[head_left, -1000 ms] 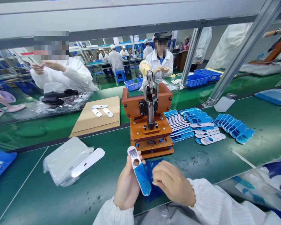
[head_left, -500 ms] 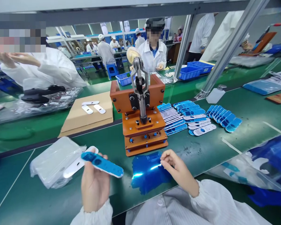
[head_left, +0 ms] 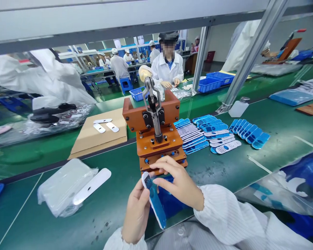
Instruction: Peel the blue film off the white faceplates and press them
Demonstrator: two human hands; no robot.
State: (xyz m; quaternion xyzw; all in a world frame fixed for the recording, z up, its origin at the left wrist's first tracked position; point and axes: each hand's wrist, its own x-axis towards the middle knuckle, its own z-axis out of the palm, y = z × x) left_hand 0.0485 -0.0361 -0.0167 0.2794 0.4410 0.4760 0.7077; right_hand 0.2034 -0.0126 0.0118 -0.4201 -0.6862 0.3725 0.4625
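Note:
My left hand (head_left: 137, 211) grips a long, rounded remote-control faceplate (head_left: 158, 210), its face mostly covered in blue film and its white edge showing. The plate is tilted, its upper end pointing away from me. At that end a small patch with dark markings shows. My right hand (head_left: 178, 182) is held over this upper end, thumb and fingers apart; whether the thumb touches the film, I cannot tell. Beneath both hands a shiny blue film sheet (head_left: 172, 205) lies on the bench, partly hidden. Just beyond stands an orange press fixture (head_left: 159, 146) with a metal toggle clamp.
Rows of blue-filmed faceplates (head_left: 211, 121) lie right of the fixture. A white faceplate (head_left: 94, 185) rests against a plastic-wrapped stack (head_left: 65, 184) on the left. Cardboard (head_left: 94, 139) bears 3 white pieces. A white bottle (head_left: 238, 108) stands by the metal post. A co-worker (head_left: 168, 66) sits opposite.
My left hand has brought the faceplate rightward and turned it more upright. My right hand has moved left from the film sheet to the plate's upper end.

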